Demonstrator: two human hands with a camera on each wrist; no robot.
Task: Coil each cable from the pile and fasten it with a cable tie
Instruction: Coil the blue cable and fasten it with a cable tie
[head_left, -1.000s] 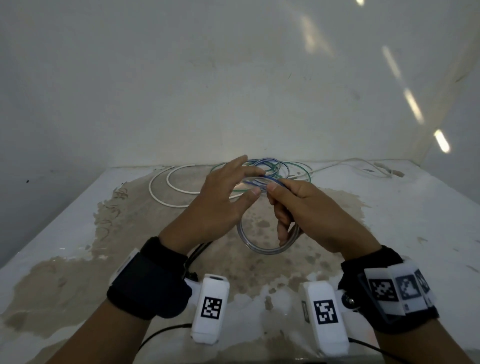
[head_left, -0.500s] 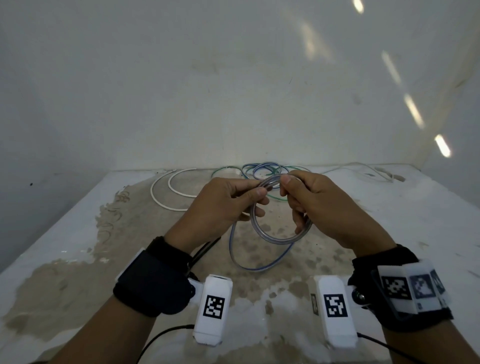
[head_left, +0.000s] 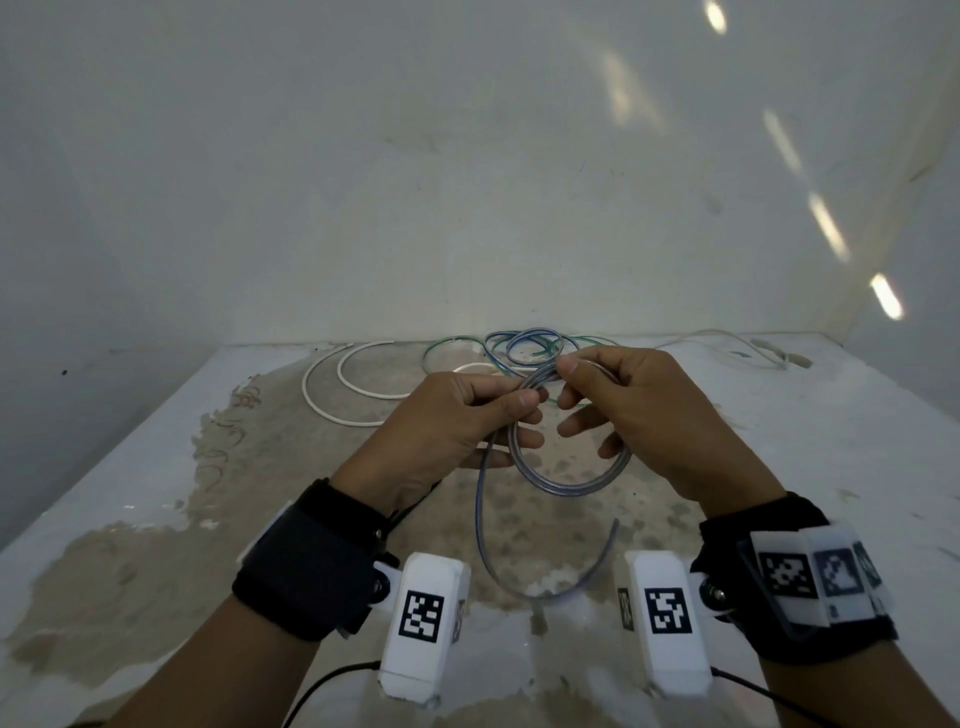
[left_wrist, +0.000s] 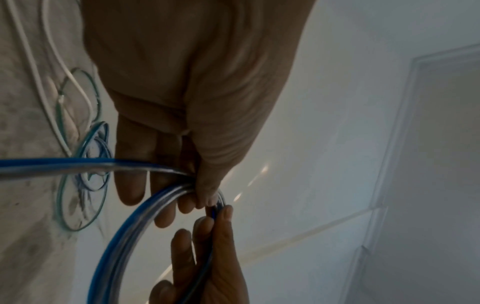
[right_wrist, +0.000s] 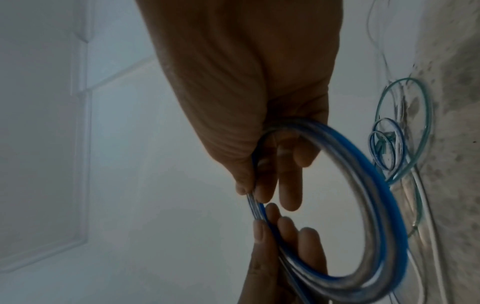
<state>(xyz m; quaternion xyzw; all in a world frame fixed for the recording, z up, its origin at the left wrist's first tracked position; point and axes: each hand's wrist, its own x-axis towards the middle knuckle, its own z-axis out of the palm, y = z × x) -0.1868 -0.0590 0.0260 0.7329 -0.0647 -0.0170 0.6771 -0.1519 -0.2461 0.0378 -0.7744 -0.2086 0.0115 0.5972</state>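
Above the stained white tabletop (head_left: 156, 467), both hands met at the top of a clear plastic cable with a blue stripe (head_left: 566, 483), wound into a small loop held off the surface. The left hand (head_left: 447, 431) pinched the bundled strands between thumb and forefinger, its other fingers lying straighter under the loop. The right hand (head_left: 644, 410) pinched the same cable just beside the left — thumb and forefinger closed on it, the remaining fingers loosely curled through the ring. In the left wrist view the thumb (left_wrist: 207, 181) pressed the strands against the fingers, with the other hand's fingertips almost touching it. In the right wrist view the loop (right_wrist: 363, 205) ran from the pinch round the outside of the fingers and back to the left hand.

One loose length of the cable hung down from the left hand in a wide curve toward the person, its free end (head_left: 615, 522) lifting near the right wrist camera (head_left: 667, 623).

Farther back on the table lay the pile — small blue loops (head_left: 530, 345), thin green cable (head_left: 441, 351) and a large white cable arc (head_left: 332, 410) to the left. A thin white cord (head_left: 727, 340) trailed toward the far right corner.
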